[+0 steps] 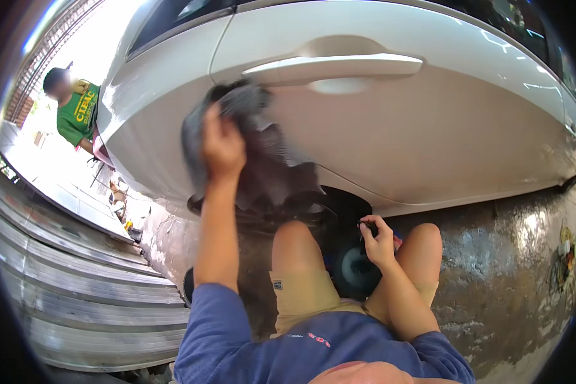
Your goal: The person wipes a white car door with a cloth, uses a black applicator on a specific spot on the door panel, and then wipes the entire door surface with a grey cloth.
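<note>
Left hand [224,146]: motion-blurred, clutching grey cloth [278,163] at the white car's side [480,137], below and left of the door handle [339,66]; cloth's lower end hangs at the body's bottom edge. Right hand [379,243]: near right knee [422,246], fingers pinching small dark item [363,224], kind unclear.

Motion smears the left hand [224,150] and the grey cloth [281,169] it grips, whose folds hide part of the white car [467,134] and of the wheel [349,203]. The dark object [363,224] in the right hand [380,243] is too small to identify. The right arm partly covers a round thing [353,269] between the knees. The car's roof is cut off above. Items [567,249] near the floor's [486,269] right edge cannot be made out.
</note>
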Demonstrator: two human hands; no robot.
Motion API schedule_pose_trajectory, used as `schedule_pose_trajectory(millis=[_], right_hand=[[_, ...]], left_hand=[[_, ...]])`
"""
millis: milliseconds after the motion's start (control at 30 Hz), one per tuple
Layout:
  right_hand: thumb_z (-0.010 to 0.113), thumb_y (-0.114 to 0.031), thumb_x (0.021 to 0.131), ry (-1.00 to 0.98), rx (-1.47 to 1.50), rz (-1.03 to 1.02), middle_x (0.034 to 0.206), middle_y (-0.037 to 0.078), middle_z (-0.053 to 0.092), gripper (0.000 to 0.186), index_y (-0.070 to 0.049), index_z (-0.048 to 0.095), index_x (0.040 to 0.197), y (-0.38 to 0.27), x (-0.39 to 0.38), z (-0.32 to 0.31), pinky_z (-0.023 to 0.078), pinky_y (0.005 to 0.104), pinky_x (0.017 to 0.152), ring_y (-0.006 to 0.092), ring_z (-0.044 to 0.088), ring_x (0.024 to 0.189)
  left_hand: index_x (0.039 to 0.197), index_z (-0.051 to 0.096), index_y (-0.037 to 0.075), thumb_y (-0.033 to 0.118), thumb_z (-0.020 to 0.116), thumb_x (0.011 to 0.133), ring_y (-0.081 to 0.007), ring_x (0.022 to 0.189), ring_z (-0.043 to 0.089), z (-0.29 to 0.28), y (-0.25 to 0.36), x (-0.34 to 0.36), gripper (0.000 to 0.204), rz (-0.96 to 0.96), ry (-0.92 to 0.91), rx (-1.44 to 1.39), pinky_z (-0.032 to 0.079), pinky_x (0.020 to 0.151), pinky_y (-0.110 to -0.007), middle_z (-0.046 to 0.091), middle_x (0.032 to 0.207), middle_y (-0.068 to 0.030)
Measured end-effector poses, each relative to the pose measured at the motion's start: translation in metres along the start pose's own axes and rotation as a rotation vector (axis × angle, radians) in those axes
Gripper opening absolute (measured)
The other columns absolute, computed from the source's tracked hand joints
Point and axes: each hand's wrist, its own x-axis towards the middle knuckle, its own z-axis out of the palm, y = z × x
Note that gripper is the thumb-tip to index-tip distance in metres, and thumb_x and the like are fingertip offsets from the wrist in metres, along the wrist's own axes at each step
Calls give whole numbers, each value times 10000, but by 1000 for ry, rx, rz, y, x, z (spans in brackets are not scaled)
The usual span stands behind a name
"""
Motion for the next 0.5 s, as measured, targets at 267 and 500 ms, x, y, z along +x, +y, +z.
schedule_pose_trajectory(millis=[267, 500], right_hand=[[715, -128, 959, 190, 267, 227, 1091, 63, 570, 439, -60, 441, 1294, 20, -1, -25, 490, 296, 798, 139, 579, 897], [787, 17, 768, -106, 400, 448, 1016, 62, 486, 768, -121, 288, 1335, 4, -4, -15, 469, 299, 610, 157, 571, 771]], left_hand=[[1287, 561, -90, 620, 542, 1003, -324, 1040, 691, -202, 106, -40, 765, -250, 17, -78, 589, 856, -420, 656, 1216, -236], [1419, 612, 134, 569, 689, 893, -407, 1306, 503, -182, 195, -172, 687, -86, -1572, -10, 411, 1107, -555, 521, 1438, -208]])
